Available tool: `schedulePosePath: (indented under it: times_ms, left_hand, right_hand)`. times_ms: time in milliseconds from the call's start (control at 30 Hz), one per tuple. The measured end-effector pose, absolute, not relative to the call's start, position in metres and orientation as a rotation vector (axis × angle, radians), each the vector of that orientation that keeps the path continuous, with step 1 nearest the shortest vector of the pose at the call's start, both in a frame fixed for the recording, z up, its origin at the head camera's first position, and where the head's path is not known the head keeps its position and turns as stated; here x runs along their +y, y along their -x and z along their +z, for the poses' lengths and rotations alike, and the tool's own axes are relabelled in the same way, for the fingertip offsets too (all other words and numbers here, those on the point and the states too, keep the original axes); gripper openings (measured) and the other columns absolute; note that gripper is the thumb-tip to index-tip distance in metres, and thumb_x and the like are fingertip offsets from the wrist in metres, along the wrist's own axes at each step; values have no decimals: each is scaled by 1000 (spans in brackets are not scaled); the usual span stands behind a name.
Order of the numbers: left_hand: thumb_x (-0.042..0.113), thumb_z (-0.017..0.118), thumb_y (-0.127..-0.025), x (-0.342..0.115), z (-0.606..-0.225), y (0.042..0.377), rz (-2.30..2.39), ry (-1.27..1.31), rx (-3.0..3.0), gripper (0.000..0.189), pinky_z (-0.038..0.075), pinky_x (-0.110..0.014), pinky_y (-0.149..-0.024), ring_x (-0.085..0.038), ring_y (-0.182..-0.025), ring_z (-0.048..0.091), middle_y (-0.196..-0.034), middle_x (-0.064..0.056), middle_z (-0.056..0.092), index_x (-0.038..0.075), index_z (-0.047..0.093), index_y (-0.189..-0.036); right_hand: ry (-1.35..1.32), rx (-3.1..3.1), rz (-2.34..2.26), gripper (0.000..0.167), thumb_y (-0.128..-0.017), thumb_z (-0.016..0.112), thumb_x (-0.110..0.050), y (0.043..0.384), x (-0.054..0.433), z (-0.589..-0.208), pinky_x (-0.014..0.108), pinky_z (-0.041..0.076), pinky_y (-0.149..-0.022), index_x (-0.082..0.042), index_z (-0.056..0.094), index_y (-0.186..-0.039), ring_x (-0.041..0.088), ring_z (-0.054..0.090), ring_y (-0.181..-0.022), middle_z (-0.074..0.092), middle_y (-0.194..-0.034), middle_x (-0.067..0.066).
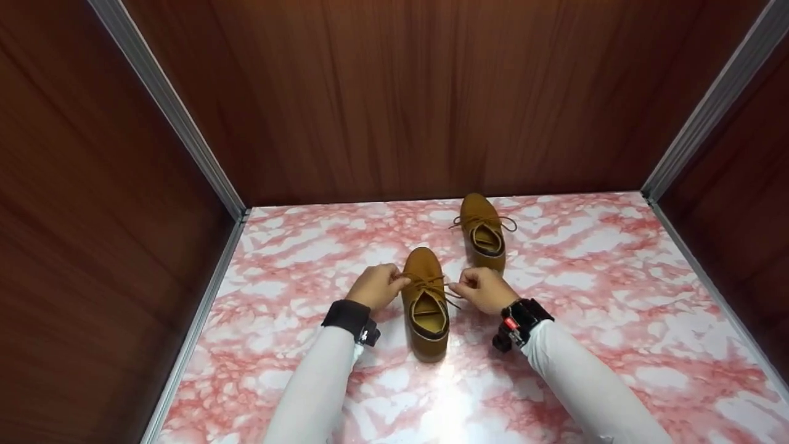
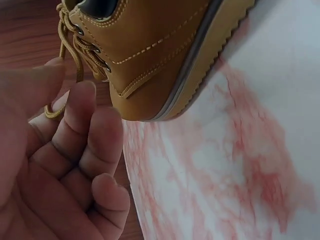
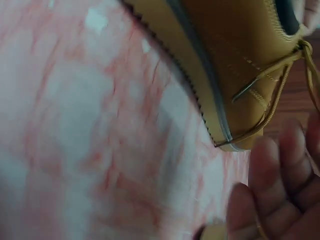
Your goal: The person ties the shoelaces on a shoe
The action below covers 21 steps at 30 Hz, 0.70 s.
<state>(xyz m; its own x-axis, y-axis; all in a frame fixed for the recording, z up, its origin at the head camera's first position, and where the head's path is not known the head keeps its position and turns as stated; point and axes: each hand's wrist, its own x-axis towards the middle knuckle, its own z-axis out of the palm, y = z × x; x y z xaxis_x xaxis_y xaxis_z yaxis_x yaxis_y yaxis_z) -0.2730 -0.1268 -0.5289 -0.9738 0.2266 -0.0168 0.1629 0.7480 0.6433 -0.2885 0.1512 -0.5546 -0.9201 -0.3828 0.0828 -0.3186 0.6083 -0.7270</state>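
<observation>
A tan lace-up shoe point(image 1: 424, 265) stands upright on the floor, toe pointing away, between the two hands. On its left side my left hand point(image 1: 377, 286) pinches a shoelace point(image 2: 76, 55) between thumb and forefinger, with a bit of lace looping out beyond the fingers. My right hand point(image 1: 486, 290), on the other side, holds a lace loop point(image 3: 311, 75) by the fingertips, which are partly cut off in the right wrist view. The laces cross in a knot point(image 3: 303, 46) over the shoe's tongue, and a loose lace end point(image 3: 243, 92) hangs down the shoe's side.
The matching tan shoe point(image 1: 474, 206), its laces tied in a bow, stands farther back, just beyond the right hand. Dark wood-grain panels point(image 1: 394, 105) wall in the red-and-white marbled surface point(image 1: 277, 370) at the back and sides, with metal strips point(image 1: 185, 117) at the corners.
</observation>
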Motion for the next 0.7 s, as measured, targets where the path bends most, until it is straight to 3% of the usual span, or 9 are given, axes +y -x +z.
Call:
schedulePosePath:
  times_ms: [133,367,700]
  left_hand:
    - [31,61,-107,-126,-528,273,996,-293,2873,30,44,-27,-64,-12,-65,57,-72,2,64,8,73,-91]
    - [28,60,-106,-128,-533,272,972,-278,2928,34,41,-29,-66,-14,-67,50,-74,3,57,13,65,-77]
    - [28,58,-107,-130,-538,271,943,-280,2926,36,41,-28,-64,-14,-65,49,-70,3,55,13,63,-75]
  right_hand:
    - [642,2890,-1146,41,-95,75,-20,286,149,-554,23,35,-59,-18,50,-61,7,44,-58,44,-60,-11]
    - [459,2998,-1091,37,-85,70,-15,280,149,-559,28,38,-58,-20,48,-55,13,47,-55,44,-54,-10]
    - [336,2966,-1042,46,-95,68,-25,278,149,-562,29,37,-56,-20,48,-54,13,45,-52,44,-53,-8]
